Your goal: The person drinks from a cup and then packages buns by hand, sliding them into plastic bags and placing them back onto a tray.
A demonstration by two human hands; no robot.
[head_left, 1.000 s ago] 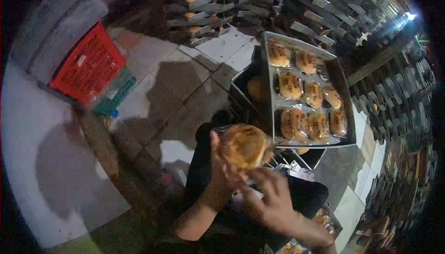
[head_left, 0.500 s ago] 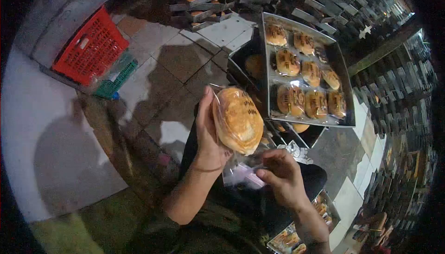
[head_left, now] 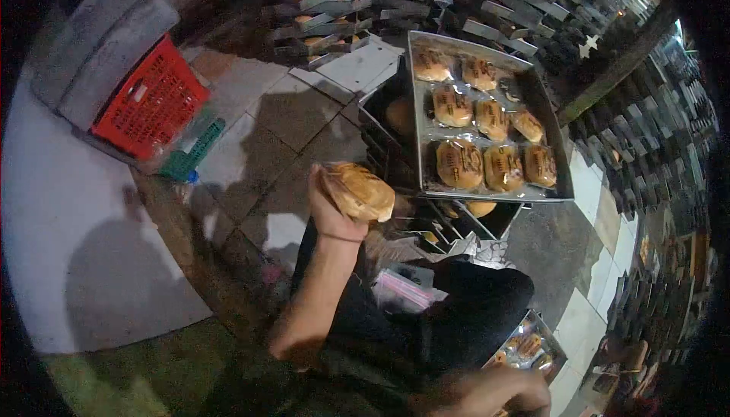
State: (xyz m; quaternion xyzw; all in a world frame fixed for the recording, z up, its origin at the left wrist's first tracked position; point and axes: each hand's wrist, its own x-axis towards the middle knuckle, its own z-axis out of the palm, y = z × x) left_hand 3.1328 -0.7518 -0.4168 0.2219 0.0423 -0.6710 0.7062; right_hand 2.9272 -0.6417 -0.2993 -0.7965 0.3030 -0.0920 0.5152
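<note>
A wrapped bun (head_left: 360, 190) is held up in the left hand (head_left: 328, 208), with the fingers closed around it, just left of the metal tray (head_left: 559, 155). On this tray packed buns (head_left: 487, 139) are laid in rows. The right hand (head_left: 494, 396) is seen low at the near edge, blurred; whether it is open or closed cannot be told. A red crate (head_left: 148, 101) stands far left on the tiled floor (head_left: 293, 124).

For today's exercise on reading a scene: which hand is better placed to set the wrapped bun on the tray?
Probably the left. The left hand already grips the wrapped bun close beside the tray, while the right hand is low, far from both.
</note>
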